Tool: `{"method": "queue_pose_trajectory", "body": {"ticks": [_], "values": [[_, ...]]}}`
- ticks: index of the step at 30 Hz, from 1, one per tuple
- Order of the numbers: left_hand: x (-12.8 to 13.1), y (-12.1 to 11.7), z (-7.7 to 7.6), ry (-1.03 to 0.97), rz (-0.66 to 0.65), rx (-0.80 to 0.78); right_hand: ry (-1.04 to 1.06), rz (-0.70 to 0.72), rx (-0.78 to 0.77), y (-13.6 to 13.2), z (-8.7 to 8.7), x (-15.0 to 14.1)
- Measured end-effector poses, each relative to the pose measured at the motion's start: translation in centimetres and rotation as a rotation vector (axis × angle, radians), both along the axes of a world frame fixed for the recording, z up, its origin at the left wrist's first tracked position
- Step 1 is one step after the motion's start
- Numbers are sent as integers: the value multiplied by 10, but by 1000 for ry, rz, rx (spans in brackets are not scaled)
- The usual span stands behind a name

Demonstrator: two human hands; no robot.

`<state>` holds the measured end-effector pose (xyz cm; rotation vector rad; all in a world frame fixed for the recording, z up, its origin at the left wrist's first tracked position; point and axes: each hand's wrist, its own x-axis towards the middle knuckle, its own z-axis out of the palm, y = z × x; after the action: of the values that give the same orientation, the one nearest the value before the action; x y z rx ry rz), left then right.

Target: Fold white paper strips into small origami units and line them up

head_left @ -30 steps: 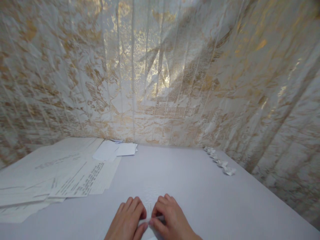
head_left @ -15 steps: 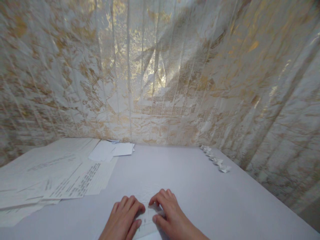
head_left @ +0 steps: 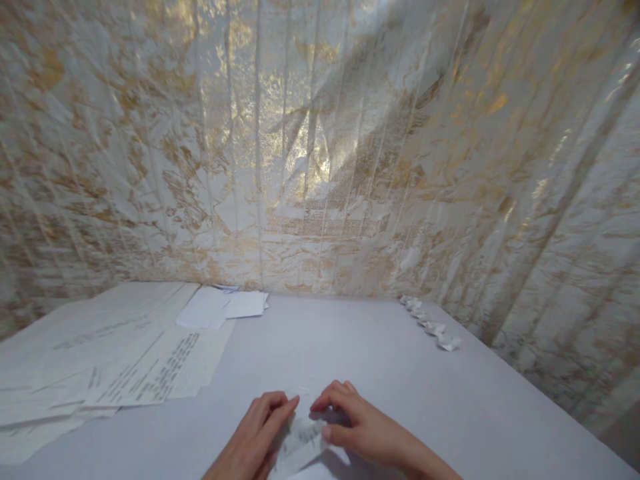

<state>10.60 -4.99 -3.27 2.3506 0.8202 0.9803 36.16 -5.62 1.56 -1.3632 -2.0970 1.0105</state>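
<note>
A small printed sheet of paper (head_left: 303, 448), folded or creased, lies at the near edge of the view between my hands. My left hand (head_left: 255, 433) holds it from the left, with the index finger stretched along its far side and the other fingers curled. From the right, my right hand (head_left: 357, 423) grips it between a thumb at its edge and bent fingers beyond. A blank white piece of paper (head_left: 315, 472) shows just below it, cut off by the frame. Part of the printed sheet is hidden by my left hand.
Printed sheets (head_left: 115, 353) overlap on the left of the white table (head_left: 320, 347). Blank white paper pieces (head_left: 245, 305) lie at their far end. Several small folded paper shapes (head_left: 449, 342) form a row near the right edge. A patterned curtain (head_left: 320, 167) hangs behind.
The printed paper has been lifted and creased between my hands. My right hand has moved slightly right, and my left index finger has stretched forward. The view has tilted up a little.
</note>
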Motion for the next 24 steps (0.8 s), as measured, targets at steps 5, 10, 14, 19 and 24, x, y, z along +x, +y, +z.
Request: {"method": "queue_pose_trajectory", "body": {"ticks": [5, 10, 14, 19, 24], "values": [[1, 6, 8, -237, -27, -338, 154, -106, 54, -6, -11, -25], [12, 3, 18, -458, -60, -612, 351, -127, 158, -7, -25, -50], [16, -2, 16, -389, 56, -452, 151, -100, 458, -3, -32, -44], [11, -1, 8, -166, 131, -138, -433, -21, 951, 5, -33, -26], [6, 3, 2, 161, 138, 8, -542, 78, 755, 4, -35, -20]]}}
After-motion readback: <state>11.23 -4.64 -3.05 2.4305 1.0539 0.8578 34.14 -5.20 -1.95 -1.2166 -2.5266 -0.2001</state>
